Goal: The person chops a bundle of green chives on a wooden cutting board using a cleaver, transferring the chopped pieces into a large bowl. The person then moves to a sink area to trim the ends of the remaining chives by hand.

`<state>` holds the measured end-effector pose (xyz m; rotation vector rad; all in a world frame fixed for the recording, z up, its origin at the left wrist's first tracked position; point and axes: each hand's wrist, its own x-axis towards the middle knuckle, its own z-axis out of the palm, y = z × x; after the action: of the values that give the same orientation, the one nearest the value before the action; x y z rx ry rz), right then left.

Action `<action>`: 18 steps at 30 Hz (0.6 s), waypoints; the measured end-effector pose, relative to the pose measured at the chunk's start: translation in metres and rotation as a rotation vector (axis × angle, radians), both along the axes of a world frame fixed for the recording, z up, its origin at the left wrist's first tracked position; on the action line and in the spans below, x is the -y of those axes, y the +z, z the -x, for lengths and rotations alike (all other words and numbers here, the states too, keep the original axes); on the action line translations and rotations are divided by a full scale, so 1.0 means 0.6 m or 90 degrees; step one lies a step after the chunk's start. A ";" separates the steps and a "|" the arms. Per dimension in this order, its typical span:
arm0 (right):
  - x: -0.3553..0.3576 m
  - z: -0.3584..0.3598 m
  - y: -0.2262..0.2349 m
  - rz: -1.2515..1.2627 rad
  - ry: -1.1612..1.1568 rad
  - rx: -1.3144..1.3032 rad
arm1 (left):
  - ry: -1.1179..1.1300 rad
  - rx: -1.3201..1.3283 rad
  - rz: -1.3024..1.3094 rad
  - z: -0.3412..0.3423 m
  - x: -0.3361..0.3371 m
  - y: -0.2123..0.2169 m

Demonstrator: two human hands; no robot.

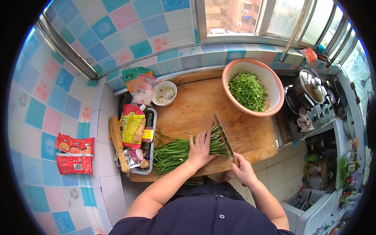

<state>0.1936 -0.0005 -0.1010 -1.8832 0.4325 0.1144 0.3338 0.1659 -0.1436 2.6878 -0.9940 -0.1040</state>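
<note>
A bundle of long green chives (171, 155) lies across the near part of the wooden cutting board (196, 96). My left hand (200, 149) presses down on the bundle near its right end, fingers bent over the stalks. In my right hand (244, 171) is the handle of a kitchen knife (224, 134), whose broad blade stands at the cut end of the chives, just right of my left fingers. At the board's far right sits a large white bowl with an orange rim (277, 74). Chopped greens (247, 90) heap up inside it over something pinkish.
A grey tray (140, 171) on the left holds a yellow-red pouch (133, 124), a cucumber and a purple onion. Dried noodles (117, 143) lean beside it. A small white bowl (164, 102) holds pale pieces. At right are a lidded pot (312, 88) and a sink (301, 207).
</note>
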 end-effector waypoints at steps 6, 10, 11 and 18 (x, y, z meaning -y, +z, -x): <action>0.095 -0.021 0.035 0.069 -0.033 -0.032 | 0.030 -0.044 0.099 -0.027 0.084 -0.011; 0.124 -0.015 0.017 0.127 -0.014 -0.033 | -0.004 -0.002 0.059 -0.013 0.046 0.028; 0.127 -0.012 0.007 0.131 -0.015 -0.041 | 0.013 -0.021 0.066 -0.008 0.018 0.030; 0.080 -0.029 -0.009 0.040 0.044 -0.025 | 0.142 0.041 0.090 0.014 -0.088 -0.034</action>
<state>0.2111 -0.0485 -0.1062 -1.9607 0.4021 0.1853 0.3251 0.2189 -0.1638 2.6633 -0.6837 0.0946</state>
